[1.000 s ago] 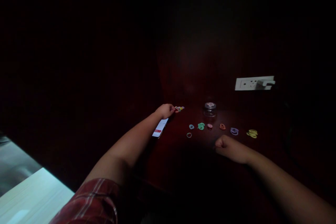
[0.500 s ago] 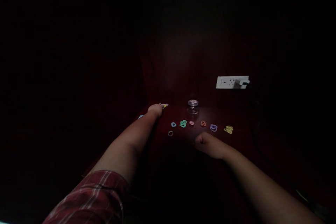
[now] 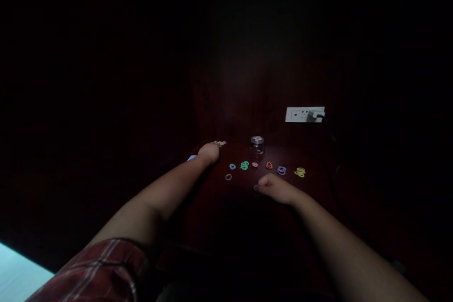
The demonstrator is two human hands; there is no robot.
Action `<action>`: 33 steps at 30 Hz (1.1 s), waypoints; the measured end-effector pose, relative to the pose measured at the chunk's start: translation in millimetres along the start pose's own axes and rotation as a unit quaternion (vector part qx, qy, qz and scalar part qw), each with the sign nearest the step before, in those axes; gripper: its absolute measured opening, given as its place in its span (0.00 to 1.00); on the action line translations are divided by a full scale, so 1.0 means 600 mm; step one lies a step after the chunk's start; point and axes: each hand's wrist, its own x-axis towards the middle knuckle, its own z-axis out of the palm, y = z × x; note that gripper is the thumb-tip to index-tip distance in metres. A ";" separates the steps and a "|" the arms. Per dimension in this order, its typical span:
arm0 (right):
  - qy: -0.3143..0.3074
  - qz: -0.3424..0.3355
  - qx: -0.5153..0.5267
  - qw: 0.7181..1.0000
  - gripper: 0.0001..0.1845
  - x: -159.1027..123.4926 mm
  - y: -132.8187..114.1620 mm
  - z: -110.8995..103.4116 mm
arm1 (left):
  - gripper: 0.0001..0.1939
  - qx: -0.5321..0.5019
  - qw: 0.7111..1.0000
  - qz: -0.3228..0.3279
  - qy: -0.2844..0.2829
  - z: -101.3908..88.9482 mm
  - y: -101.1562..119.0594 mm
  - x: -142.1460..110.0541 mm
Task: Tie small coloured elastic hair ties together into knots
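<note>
At the back left of the dark, reddish, faintly glossy desk, the left hand reaches to a small pile of mixed-colour bands; its fingertips are hidden, so its grip cannot be told. Well apart from it, the right hand is curled into a fist, its inside out of sight, just in front of the sorted bands. These thin, stretchy-looking rings lie in six clusters: blue, green, pink, orange, purple and yellow; overlaps blur each count. One separate ring lies nearer. Behind stands one clear, rounded, lidded jar. One pale flat object is mostly covered by the left forearm. On the wall, one white socket plate bears a plug, whose cord fades into darkness.
</note>
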 end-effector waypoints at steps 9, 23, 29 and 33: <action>0.040 -0.037 0.086 0.995 0.15 -0.009 0.003 0.009 | 0.10 -0.136 0.976 0.165 0.033 0.010 0.146 -0.133; 0.062 0.023 0.215 0.974 0.13 0.019 0.008 0.005 | 0.07 -0.297 0.936 0.192 -0.005 0.059 0.155 -0.126; 0.076 -0.030 0.230 0.970 0.16 0.009 0.019 0.009 | 0.06 -0.336 0.918 0.203 -0.045 0.055 0.158 -0.137; 0.085 -0.025 0.197 0.976 0.16 0.004 0.022 0.006 | 0.05 -0.405 0.890 0.197 -0.069 0.059 0.157 -0.135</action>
